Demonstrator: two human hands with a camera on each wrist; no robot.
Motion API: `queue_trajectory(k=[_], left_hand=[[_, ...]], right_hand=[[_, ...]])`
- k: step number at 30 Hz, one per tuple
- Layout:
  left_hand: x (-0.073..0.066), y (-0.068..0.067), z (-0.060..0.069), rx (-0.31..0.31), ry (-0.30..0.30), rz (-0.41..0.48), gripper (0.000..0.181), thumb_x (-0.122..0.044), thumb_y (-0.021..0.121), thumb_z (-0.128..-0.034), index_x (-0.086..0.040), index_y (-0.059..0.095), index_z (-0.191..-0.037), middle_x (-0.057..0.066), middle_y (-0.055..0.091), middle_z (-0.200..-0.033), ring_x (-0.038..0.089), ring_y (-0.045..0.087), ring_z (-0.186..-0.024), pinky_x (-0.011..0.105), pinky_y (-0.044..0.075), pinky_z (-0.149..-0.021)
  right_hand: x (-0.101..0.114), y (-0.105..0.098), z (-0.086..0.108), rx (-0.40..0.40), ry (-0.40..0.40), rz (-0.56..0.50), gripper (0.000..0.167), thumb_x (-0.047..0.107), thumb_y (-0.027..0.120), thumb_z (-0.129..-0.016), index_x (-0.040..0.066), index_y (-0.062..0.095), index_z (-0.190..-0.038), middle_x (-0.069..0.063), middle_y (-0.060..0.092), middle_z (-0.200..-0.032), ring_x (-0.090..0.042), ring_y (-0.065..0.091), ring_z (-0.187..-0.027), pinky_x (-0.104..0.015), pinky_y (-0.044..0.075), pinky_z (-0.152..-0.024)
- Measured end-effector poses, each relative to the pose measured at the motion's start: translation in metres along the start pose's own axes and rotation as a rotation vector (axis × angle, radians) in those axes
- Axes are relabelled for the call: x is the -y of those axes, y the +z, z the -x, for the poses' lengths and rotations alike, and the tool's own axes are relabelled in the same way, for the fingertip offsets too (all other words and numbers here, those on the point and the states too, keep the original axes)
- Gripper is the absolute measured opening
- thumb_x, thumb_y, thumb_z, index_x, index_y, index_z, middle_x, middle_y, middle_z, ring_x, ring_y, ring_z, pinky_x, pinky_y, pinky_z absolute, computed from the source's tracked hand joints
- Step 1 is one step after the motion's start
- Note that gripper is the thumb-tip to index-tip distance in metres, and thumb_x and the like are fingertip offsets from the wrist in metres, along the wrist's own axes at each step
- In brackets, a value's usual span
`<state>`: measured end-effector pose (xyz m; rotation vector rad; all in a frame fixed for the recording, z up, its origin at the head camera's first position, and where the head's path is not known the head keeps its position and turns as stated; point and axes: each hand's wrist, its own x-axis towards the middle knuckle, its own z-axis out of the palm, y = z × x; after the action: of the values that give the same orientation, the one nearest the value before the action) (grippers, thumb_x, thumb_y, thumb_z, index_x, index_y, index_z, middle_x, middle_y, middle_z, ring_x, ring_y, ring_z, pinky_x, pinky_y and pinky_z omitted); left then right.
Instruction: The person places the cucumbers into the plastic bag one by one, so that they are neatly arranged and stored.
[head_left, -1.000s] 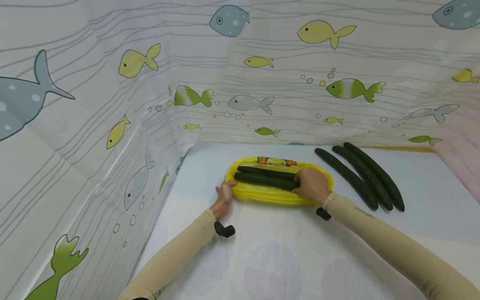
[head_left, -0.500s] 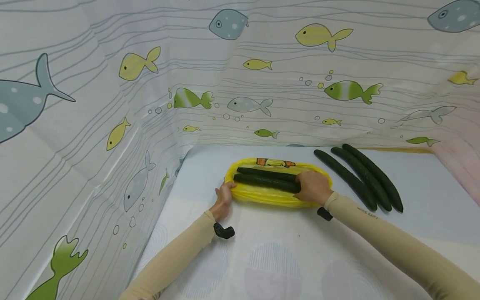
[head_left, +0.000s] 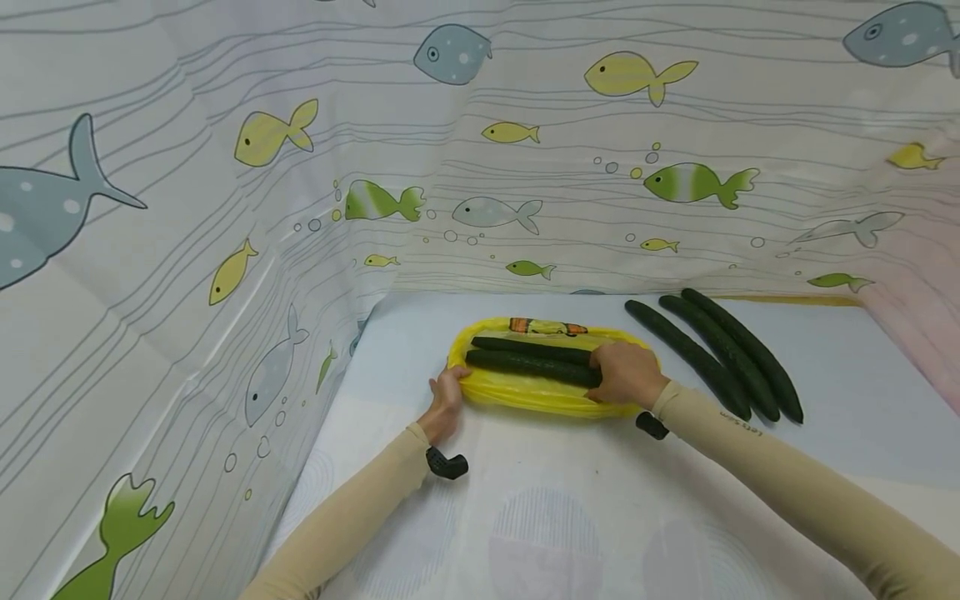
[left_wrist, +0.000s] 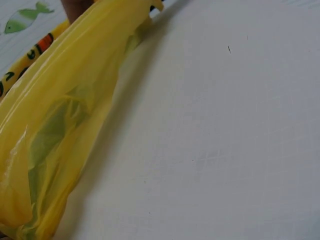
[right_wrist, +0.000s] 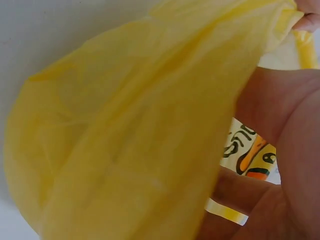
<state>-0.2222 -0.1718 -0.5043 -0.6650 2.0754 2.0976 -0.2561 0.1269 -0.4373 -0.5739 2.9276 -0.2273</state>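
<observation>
A yellow plastic bag with a printed orange and black pattern lies with its mouth spread wide. Two dark green cucumbers, a front cucumber and a back cucumber, lie side by side in it. My left hand pinches the bag's rim at its left end. My right hand reaches into the mouth from the right and grips the right end of the front cucumber; its fingertips are partly hidden. In the right wrist view, yellow plastic covers part of the right hand.
Three more cucumbers lie slanted on the white table, right of the bag. A fish-patterned sheet rises behind the table and along its left side. In the left wrist view, the bag's side stands over the white tabletop.
The head view has shifted slightly. Both hands, the bag and the cucumbers keep nearly the same places, with the right hand still in the bag's mouth.
</observation>
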Motion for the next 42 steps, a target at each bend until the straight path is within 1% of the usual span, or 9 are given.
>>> queue_trajectory(k=[4,10,18,21,27,32,36,38,42], left_hand=[[0.0,0.0,0.0,0.003,0.005,0.001,0.097,-0.028,0.047,-0.0933,0.007,-0.007,-0.166,0.016,-0.032,-0.173,0.03,-0.023,-0.163,0.049,-0.009,-0.134],[0.0,0.0,-0.001,0.005,0.007,0.01,0.101,-0.028,0.047,-0.0933,0.007,-0.015,-0.164,0.017,-0.033,-0.173,0.031,-0.019,-0.164,0.049,-0.007,-0.134],[0.001,0.0,-0.002,0.006,0.017,0.005,0.099,-0.028,0.047,-0.0926,0.01,-0.01,-0.164,0.019,-0.033,-0.172,0.032,-0.021,-0.163,0.049,-0.007,-0.134],[0.003,-0.001,-0.003,0.009,0.021,-0.002,0.098,-0.027,0.047,-0.0921,0.011,-0.007,-0.164,0.019,-0.033,-0.172,0.031,-0.022,-0.163,0.048,-0.006,-0.134],[0.003,-0.001,-0.005,0.016,0.037,-0.019,0.093,-0.027,0.047,-0.0919,0.01,0.004,-0.166,0.019,-0.033,-0.172,0.031,-0.025,-0.162,0.049,-0.007,-0.134],[0.002,-0.001,-0.004,0.025,0.027,-0.032,0.091,-0.028,0.046,-0.0928,0.007,0.006,-0.167,0.017,-0.033,-0.172,0.029,-0.027,-0.162,0.048,-0.008,-0.134],[0.001,-0.001,-0.003,0.028,0.029,-0.035,0.089,-0.027,0.046,-0.0929,0.006,0.01,-0.167,0.017,-0.031,-0.173,0.029,-0.03,-0.161,0.049,-0.01,-0.134],[0.001,-0.002,-0.003,0.028,0.033,-0.035,0.087,-0.027,0.046,-0.0929,0.006,0.013,-0.167,0.017,-0.029,-0.174,0.029,-0.03,-0.161,0.05,-0.011,-0.133],[0.002,-0.003,-0.003,0.027,0.033,-0.037,0.087,-0.027,0.046,-0.0931,0.005,0.014,-0.167,0.017,-0.025,-0.175,0.028,-0.03,-0.161,0.05,-0.013,-0.132]], right_hand=[[0.002,-0.002,0.001,0.005,-0.007,0.008,0.06,0.04,0.092,-0.079,0.001,0.076,-0.122,-0.016,0.078,-0.117,-0.033,0.073,-0.101,-0.054,0.062,-0.076],[0.002,-0.005,0.003,0.022,-0.006,0.007,0.07,0.041,0.093,-0.077,0.001,0.072,-0.131,-0.018,0.075,-0.124,-0.034,0.071,-0.106,-0.055,0.061,-0.08],[-0.001,-0.006,0.004,0.035,-0.032,0.007,0.072,0.043,0.091,-0.078,0.001,0.07,-0.133,-0.018,0.075,-0.126,-0.034,0.071,-0.106,-0.054,0.061,-0.079],[-0.003,-0.005,0.003,0.038,-0.045,0.003,0.073,0.046,0.09,-0.08,0.001,0.069,-0.133,-0.019,0.074,-0.127,-0.036,0.071,-0.11,-0.054,0.062,-0.081],[-0.004,-0.006,0.003,0.012,-0.091,-0.064,0.072,0.048,0.087,-0.085,-0.001,0.07,-0.134,-0.021,0.074,-0.128,-0.039,0.071,-0.115,-0.054,0.062,-0.085],[-0.006,-0.012,0.01,-0.071,-0.141,-0.111,0.059,0.042,0.085,-0.088,-0.002,0.074,-0.126,-0.017,0.078,-0.114,-0.033,0.074,-0.102,-0.05,0.063,-0.083],[-0.011,-0.021,0.02,-0.13,-0.147,-0.139,0.044,0.037,0.085,-0.09,0.001,0.079,-0.114,-0.009,0.079,-0.095,-0.022,0.072,-0.081,-0.04,0.061,-0.069],[-0.015,-0.027,0.026,-0.16,-0.146,-0.161,0.035,0.035,0.084,-0.09,0.003,0.08,-0.104,-0.004,0.076,-0.084,-0.015,0.066,-0.069,-0.034,0.056,-0.059],[-0.031,-0.037,0.038,-0.201,-0.126,-0.172,0.028,0.033,0.084,-0.091,0.006,0.078,-0.093,0.0,0.073,-0.076,-0.01,0.058,-0.058,-0.028,0.049,-0.052]])
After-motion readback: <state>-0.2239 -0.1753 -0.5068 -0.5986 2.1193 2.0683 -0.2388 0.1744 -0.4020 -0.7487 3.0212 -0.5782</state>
